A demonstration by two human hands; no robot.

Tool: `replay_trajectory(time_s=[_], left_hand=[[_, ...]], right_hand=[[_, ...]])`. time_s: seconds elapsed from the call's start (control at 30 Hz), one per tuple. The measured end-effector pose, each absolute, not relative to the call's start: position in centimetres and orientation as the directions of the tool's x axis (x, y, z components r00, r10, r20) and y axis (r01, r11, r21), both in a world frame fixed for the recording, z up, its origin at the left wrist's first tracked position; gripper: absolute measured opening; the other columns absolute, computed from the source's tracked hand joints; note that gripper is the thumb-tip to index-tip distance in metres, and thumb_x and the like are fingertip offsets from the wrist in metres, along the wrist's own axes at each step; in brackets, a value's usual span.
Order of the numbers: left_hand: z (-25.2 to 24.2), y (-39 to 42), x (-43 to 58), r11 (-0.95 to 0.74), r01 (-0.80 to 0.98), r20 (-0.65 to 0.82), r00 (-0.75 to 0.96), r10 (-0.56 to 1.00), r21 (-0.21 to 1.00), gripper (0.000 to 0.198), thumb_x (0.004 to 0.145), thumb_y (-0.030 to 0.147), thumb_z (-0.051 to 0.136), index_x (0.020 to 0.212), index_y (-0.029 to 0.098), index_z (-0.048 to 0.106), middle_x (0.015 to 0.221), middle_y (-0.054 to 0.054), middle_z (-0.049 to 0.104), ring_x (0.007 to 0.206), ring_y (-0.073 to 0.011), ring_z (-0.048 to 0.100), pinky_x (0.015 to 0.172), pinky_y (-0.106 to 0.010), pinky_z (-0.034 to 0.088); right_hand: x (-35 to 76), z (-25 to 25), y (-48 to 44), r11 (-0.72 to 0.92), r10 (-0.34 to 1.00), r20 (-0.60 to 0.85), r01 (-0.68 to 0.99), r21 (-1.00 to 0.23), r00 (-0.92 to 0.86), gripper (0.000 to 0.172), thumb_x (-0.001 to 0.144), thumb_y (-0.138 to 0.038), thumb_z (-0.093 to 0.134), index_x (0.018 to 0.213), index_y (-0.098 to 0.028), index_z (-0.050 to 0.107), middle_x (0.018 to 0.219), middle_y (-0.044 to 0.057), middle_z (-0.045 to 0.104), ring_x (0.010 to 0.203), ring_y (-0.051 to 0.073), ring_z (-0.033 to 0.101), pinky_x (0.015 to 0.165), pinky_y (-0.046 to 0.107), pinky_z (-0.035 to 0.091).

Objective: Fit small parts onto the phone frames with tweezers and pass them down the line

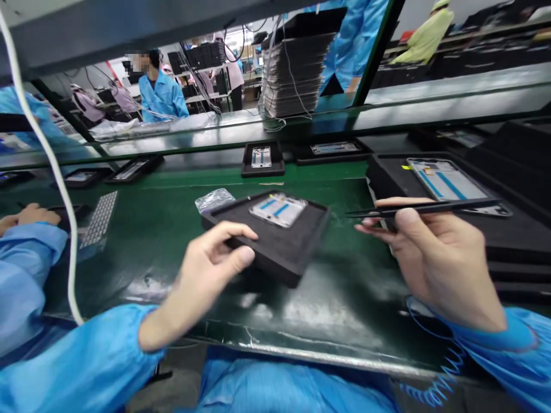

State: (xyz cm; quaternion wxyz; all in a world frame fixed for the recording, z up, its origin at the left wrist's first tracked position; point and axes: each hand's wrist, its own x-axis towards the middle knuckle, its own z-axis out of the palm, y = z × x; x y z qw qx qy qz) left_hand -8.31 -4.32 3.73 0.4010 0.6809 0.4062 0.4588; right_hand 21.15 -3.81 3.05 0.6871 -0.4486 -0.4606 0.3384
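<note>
My left hand (215, 258) grips the near edge of a black foam tray (297, 252), thumb and fingers pinched over its rim. The tray sits askew, its near corner slightly blurred. A silver phone frame (279, 210) with blue strips lies in it. In my right hand (430, 252) are black tweezers (413, 209), held level with their tips pointing left, short of the tray. Just beyond that hand, a larger phone frame (450, 180) with blue strips and a yellow tab rests on a stack of black foam trays (512, 229).
A clear plastic bag (214, 199) lies behind the tray. Farther back are more foam trays (263, 170) with phone frames. A sheet of small parts (100, 219) lies left, near a co-worker's hand (38, 215). A white cable (47, 149) hangs at left; a coiled blue cord (443, 378) hangs at right.
</note>
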Motion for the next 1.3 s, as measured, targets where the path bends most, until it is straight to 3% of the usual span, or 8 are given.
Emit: replay_trajectory(time_s=[0.13, 0.27, 0.37, 0.5, 0.63, 0.83, 1.0, 1.3], left_hand=[[0.8, -8.4, -7.1, -0.326, 0.170, 0.180, 0.563, 0.807, 0.930, 0.042, 0.094, 0.028, 0.064, 0.135, 0.028, 0.053, 0.124, -0.005, 0.068, 0.106, -0.0180, 0.070, 0.092, -0.031, 0.059], [0.6, -9.4, -7.2, -0.228, 0.159, -0.071, 0.934, 0.351, 0.961, 0.087, 0.089, 0.032, 0.073, 0.156, 0.025, 0.018, 0.141, -0.013, 0.060, 0.128, -0.0240, 0.061, 0.106, -0.039, 0.052], [1.6, -8.3, -6.8, -0.299, 0.107, -0.086, 0.993, 0.083, 0.948, 0.067, 0.098, 0.031, 0.062, 0.153, 0.021, 0.026, 0.137, -0.011, 0.064, 0.121, -0.0190, 0.066, 0.100, -0.028, 0.054], [1.6, -5.6, -5.2, -0.799, 0.225, 0.065, 0.948, 0.312, 0.558, 0.026, 0.104, 0.024, 0.047, 0.127, 0.015, 0.055, 0.123, -0.010, 0.066, 0.112, -0.0212, 0.064, 0.097, -0.034, 0.053], [-0.1, -4.0, -3.6, -0.876, 0.482, 0.161, 0.862, 0.480, 0.031, 0.016, 0.102, 0.025, 0.048, 0.103, 0.013, 0.059, 0.104, -0.012, 0.061, 0.096, -0.0276, 0.058, 0.075, -0.040, 0.051], [0.2, -4.0, -5.0, -0.968, 0.240, 0.278, 0.927, 0.250, 0.069, 0.023, 0.102, 0.036, 0.050, 0.093, 0.017, 0.059, 0.087, -0.006, 0.056, 0.078, -0.0204, 0.051, 0.060, -0.032, 0.040], [1.1, 1.6, -10.2, -0.716, 0.680, 0.312, 0.653, 0.690, 0.160, 0.019, 0.104, 0.019, 0.042, 0.094, 0.016, 0.057, 0.088, -0.004, 0.058, 0.077, -0.0161, 0.053, 0.070, -0.029, 0.043], [0.2, 4.6, -11.8, -0.708, 0.679, 0.165, 0.689, 0.706, 0.194, 0.011, 0.100, 0.016, 0.049, 0.094, 0.017, 0.058, 0.095, -0.005, 0.059, 0.089, -0.0200, 0.051, 0.077, -0.032, 0.042]], right_hand=[[20.8, 1.2, -2.8, 0.232, 0.935, 0.227, 0.016, -0.973, 0.273, 0.025, 0.081, -0.045, 0.076, 0.096, -0.025, 0.076, 0.095, 0.002, 0.073, 0.090, 0.018, 0.068, 0.095, 0.036, 0.052], [20.4, -0.4, -1.9, 0.134, 0.976, 0.148, 0.100, -0.986, 0.159, 0.031, 0.082, -0.049, 0.074, 0.096, -0.022, 0.077, 0.093, 0.004, 0.075, 0.097, 0.022, 0.067, 0.100, 0.037, 0.046], [19.9, -0.6, -1.9, 0.102, 0.992, 0.113, 0.186, -0.977, 0.048, 0.035, 0.081, -0.052, 0.074, 0.098, -0.022, 0.076, 0.086, 0.003, 0.075, 0.091, 0.022, 0.068, 0.095, 0.037, 0.047], [19.5, -0.5, -1.9, 0.093, 0.996, 0.086, 0.294, -0.951, -0.038, 0.037, 0.083, -0.054, 0.070, 0.100, -0.022, 0.075, 0.083, 0.002, 0.075, 0.088, 0.023, 0.068, 0.093, 0.039, 0.048], [19.8, -1.0, -1.7, 0.068, 0.998, 0.067, 0.299, -0.952, -0.013, 0.037, 0.080, -0.056, 0.072, 0.094, -0.023, 0.075, 0.087, 0.003, 0.074, 0.092, 0.024, 0.067, 0.095, 0.040, 0.047], [19.3, -0.4, -1.3, 0.006, 0.984, 0.034, 0.156, -0.988, 0.175, 0.036, 0.068, -0.057, 0.080, 0.085, -0.025, 0.077, 0.084, 0.003, 0.074, 0.090, 0.024, 0.064, 0.099, 0.041, 0.044], [16.7, 1.4, 0.0, 0.008, 0.987, 0.021, 0.084, -0.996, 0.161, 0.040, 0.064, -0.057, 0.084, 0.089, -0.026, 0.078, 0.089, 0.003, 0.075, 0.086, 0.021, 0.066, 0.090, 0.037, 0.047], [14.4, 1.4, 1.5, 0.030, 1.000, 0.029, 0.097, -0.995, -0.010, 0.032, 0.074, -0.054, 0.079, 0.091, -0.027, 0.078, 0.089, 0.001, 0.077, 0.082, 0.017, 0.069, 0.079, 0.030, 0.051]])
